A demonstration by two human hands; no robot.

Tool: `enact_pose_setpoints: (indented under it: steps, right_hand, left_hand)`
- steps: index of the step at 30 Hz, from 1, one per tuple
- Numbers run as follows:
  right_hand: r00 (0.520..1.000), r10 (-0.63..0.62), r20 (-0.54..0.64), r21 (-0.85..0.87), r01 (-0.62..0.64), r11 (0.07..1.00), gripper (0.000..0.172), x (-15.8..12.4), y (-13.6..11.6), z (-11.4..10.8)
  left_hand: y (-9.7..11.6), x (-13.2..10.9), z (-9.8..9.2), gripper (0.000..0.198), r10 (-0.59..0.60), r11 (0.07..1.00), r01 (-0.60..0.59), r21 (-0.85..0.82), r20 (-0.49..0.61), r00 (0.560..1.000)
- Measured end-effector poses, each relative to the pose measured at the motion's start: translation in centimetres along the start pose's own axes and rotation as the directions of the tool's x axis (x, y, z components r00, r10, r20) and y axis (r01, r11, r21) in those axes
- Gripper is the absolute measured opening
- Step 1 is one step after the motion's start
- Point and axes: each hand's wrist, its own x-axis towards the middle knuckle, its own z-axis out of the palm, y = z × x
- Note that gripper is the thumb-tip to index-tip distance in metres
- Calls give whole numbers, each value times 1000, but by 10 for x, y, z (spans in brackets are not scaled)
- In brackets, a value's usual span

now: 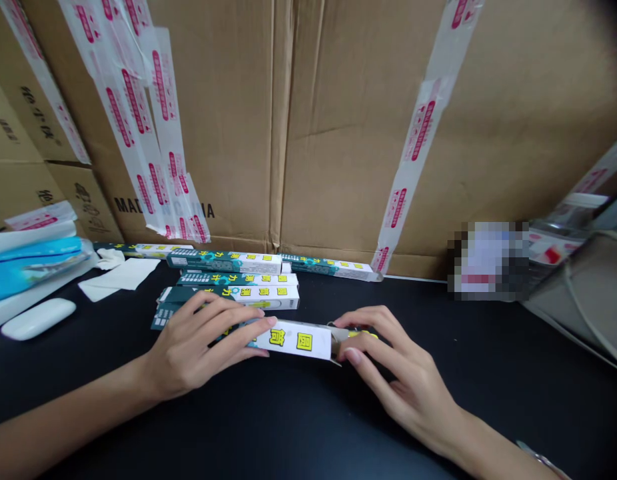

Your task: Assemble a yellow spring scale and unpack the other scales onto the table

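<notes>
A long, narrow printed carton [294, 339], white and dark green with yellow characters, lies in front of me, its right end open. My left hand [203, 343] is closed around its left part, fingers over the top. At the open end, my right hand [388, 363] pinches with thumb and fingers. A pale piece and a small yellow part [362, 334] show between and behind those fingers; whether they are a flap or contents I cannot tell. A lower end flap [335, 363] sticks out. Just behind the left hand lie similar cartons [273, 297], stacked close together.
More such cartons [333, 267] line the base of a large taped cardboard box [338, 133]. Left on the black table [308, 427] are a white mouse [38, 319], crumpled tissue [119, 279] and a blue packet [36, 263]. A grey fabric item [583, 300] stands at right.
</notes>
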Motion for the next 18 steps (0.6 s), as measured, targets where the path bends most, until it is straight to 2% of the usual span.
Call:
enact_pose_setpoints:
  steps: [10,18]
  right_hand:
    - [993,-40,-111,-41,36,999,28,-2,5,2]
    - [998,-62,5,-29,62,998,20,-2,5,4]
  left_hand:
    - [2,2,-2,37,4,1000,-4,-24,-11,1000]
    - [7,2,-3,37,32,998,-31,-49,14,999]
